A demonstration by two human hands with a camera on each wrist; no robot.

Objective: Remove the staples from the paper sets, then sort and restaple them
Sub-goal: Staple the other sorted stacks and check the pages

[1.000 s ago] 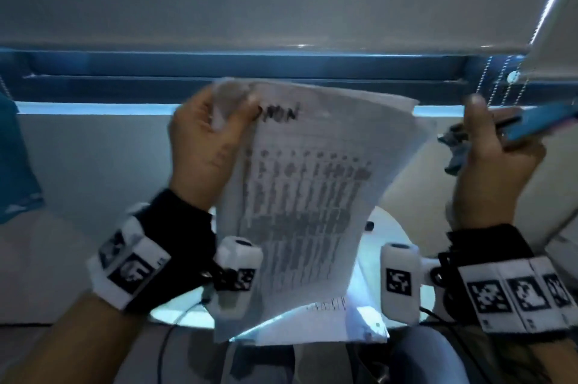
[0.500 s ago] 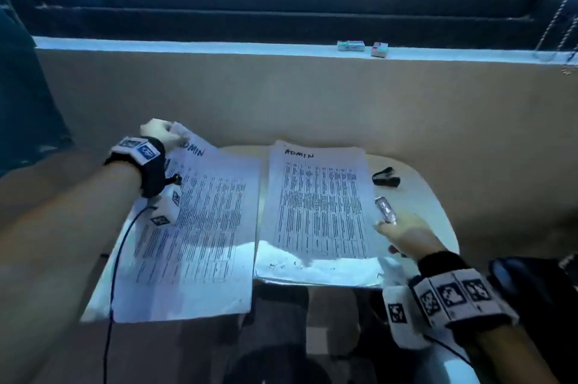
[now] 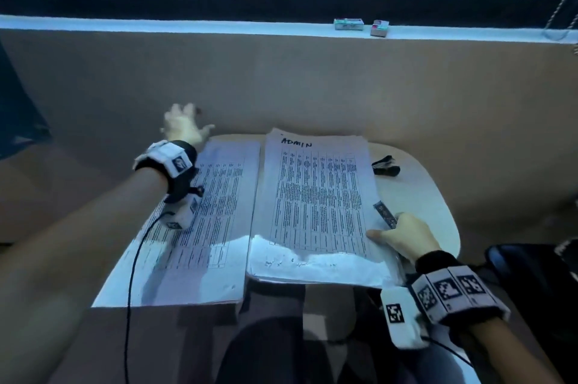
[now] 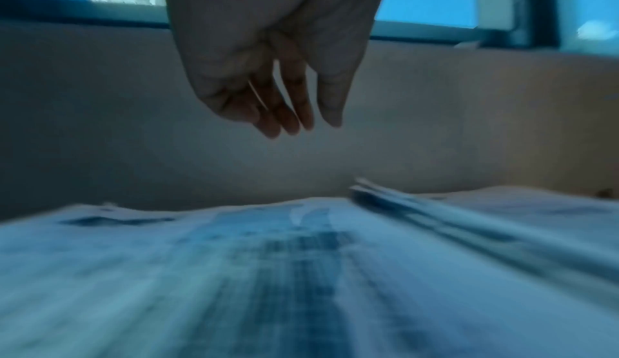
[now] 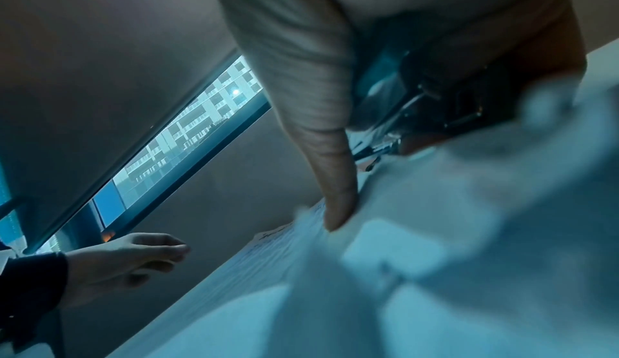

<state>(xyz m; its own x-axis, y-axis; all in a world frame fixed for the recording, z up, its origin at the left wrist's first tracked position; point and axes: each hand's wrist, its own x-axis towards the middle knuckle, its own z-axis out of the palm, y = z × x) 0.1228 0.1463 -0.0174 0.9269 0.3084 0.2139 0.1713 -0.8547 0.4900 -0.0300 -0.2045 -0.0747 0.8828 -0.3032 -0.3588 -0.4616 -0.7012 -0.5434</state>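
Observation:
Two printed paper sets lie side by side on a small white table [image 3: 416, 193]. The left set [image 3: 206, 227] lies flat; the right set [image 3: 316, 202] has "ADMIN" written at its top. My left hand [image 3: 184, 127] hovers above the left set's far corner with fingers spread and relaxed, holding nothing; in the left wrist view its fingers [image 4: 294, 114] hang over the left set [image 4: 268, 257]. My right hand [image 3: 403, 236] grips a stapler [image 3: 385, 214] at the right set's right edge. In the right wrist view the thumb [image 5: 335, 205] presses on that set, with the stapler [image 5: 418, 93] in the palm.
A black staple remover [image 3: 385, 165] lies on the table's far right. Two small boxes [image 3: 348, 24] sit on the window sill above a beige wall. A cable [image 3: 131, 258] runs down from my left wrist. A dark bag [image 3: 531, 274] lies right of the table.
A second ago my left hand held a set up in the air; it now lies on the table and that hand has let go. My right hand came down with the stapler.

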